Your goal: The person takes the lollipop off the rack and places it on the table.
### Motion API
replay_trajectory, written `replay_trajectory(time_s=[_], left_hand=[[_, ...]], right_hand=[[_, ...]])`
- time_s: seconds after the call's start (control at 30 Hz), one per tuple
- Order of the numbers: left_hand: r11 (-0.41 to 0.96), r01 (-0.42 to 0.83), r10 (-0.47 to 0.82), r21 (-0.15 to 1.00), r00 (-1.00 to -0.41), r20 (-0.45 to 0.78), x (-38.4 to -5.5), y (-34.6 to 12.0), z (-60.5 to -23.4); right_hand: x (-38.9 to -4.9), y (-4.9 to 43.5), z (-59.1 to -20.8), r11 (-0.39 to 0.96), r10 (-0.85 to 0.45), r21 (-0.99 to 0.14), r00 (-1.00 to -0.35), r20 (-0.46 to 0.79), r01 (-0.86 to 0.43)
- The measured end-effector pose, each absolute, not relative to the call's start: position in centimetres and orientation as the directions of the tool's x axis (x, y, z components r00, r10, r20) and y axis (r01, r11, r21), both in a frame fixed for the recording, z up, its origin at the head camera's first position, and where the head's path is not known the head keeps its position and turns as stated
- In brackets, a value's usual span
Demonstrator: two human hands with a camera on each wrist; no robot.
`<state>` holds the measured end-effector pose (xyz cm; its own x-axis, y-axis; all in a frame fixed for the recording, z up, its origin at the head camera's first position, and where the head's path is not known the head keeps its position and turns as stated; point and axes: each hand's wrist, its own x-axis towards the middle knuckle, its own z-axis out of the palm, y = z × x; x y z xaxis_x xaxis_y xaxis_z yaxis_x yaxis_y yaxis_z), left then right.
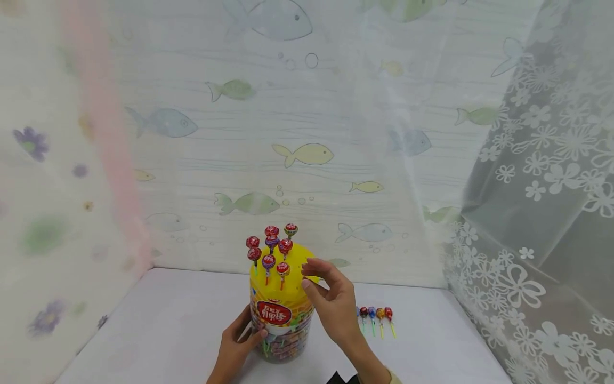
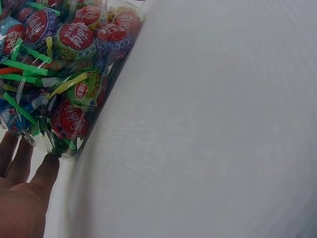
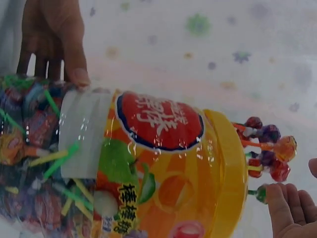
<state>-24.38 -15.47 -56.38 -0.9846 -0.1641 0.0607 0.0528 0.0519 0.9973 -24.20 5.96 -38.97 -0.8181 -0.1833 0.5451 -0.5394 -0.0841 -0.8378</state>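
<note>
A clear plastic jar (image 1: pixel 285 341) full of wrapped lollipops stands upright on the table, with a printed fruit label (image 3: pixel 163 163) and a yellow lid (image 1: pixel 302 253). Several lollipops (image 1: pixel 268 262) stick up from the lid on their sticks. My left hand (image 1: pixel 235 341) holds the jar's lower left side, thumb on the front and fingers round behind. Over the lid's right edge, my right hand (image 1: pixel 333 304) has its thumb and fingers apart. In the right wrist view, its fingertips are right at the head of a green lollipop (image 3: pixel 261 194) standing in the lid.
A short row of lollipops (image 1: pixel 372 314) lies on the white table (image 1: pixel 158 325), right of the jar and partly behind my right hand. A fish-patterned curtain (image 1: pixel 307 106) hangs behind the table, with a flowered sheer (image 1: pixel 542 213) at the right. Something black (image 1: pixel 340 378) shows at the front edge.
</note>
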Motion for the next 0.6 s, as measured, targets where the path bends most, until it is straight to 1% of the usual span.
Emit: replay_trajectory(time_s=[0.2, 0.4, 0.6], left_hand=[[0.048, 0.062, -0.165, 0.997, -0.984, 0.069, -24.4, -15.4, -56.3], [0.044, 0.071, -0.162, 0.996, -0.984, 0.078, -24.4, -15.3, -56.3], [0.036, 0.066, -0.167, 0.997, -0.983, 0.071, -24.3, -15.3, -56.4]], right_hand=[[-24.3, 4.3, -39.4, -0.103, -0.182, -0.865, -0.846, 0.501, -0.49], [-24.2, 3.7, -39.4, -0.108, -0.171, -0.874, -0.857, 0.486, -0.474], [-24.0, 3.2, -39.4, -0.087, -0.21, -0.902, -0.878, 0.431, -0.422]])
